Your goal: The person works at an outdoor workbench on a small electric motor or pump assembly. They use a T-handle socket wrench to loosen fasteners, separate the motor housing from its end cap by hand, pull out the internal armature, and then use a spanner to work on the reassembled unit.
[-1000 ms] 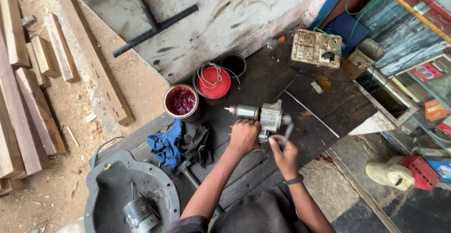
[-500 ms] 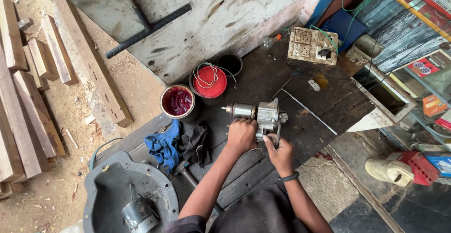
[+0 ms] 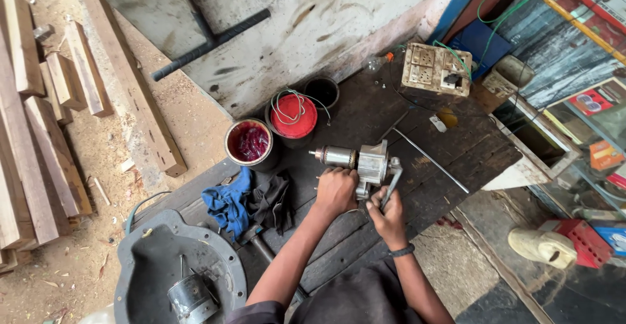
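Note:
A small grey motor part [image 3: 360, 161], an armature with a copper end and a metal housing, lies on the dark wooden bench [image 3: 456, 148]. My left hand [image 3: 336, 190] grips its underside near the housing. My right hand [image 3: 386, 212] holds a slim metal tool [image 3: 392, 180] set against the housing's right side. A dark band sits on my right wrist.
A tin of red liquid [image 3: 249, 142], a red-lidded can with wire [image 3: 294, 115], blue and black rags [image 3: 251, 200], a thin steel rod [image 3: 430, 161] and a socket board [image 3: 435, 68] lie about the bench. A grey round cover [image 3: 176, 272] sits lower left; timber planks [image 3: 39, 122] at left.
Both hands stay on the motor part with only slight shifts; the view has tilted a little.

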